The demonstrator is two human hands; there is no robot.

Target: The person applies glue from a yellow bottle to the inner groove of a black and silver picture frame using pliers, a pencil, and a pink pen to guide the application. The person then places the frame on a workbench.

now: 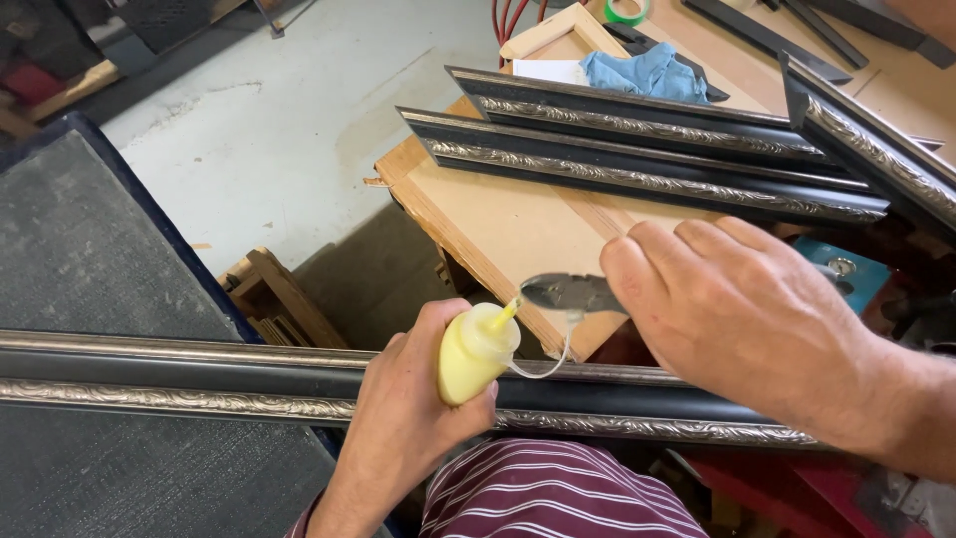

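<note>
My left hand point(398, 418) grips a small yellow glue bottle point(473, 351), its nozzle tilted up to the right. The nozzle tip meets the grey mitre-cut end point(568, 292) of a frame moulding piece. My right hand point(737, 319) lies over that piece and holds it; the rest of it is hidden under the hand. A thin strand of glue point(550, 367) hangs from the cut end. Below both hands a long black moulding with silver ornament point(199, 384) runs across from left to right.
Two more black-and-silver mouldings point(637, 149) lie on a wooden board point(498, 219), a third point(876, 149) at the right. A blue cloth point(647, 70) and a green tape roll point(625, 10) sit behind. A grey carpeted bench point(100, 249) is on the left, with concrete floor point(279, 130) beyond.
</note>
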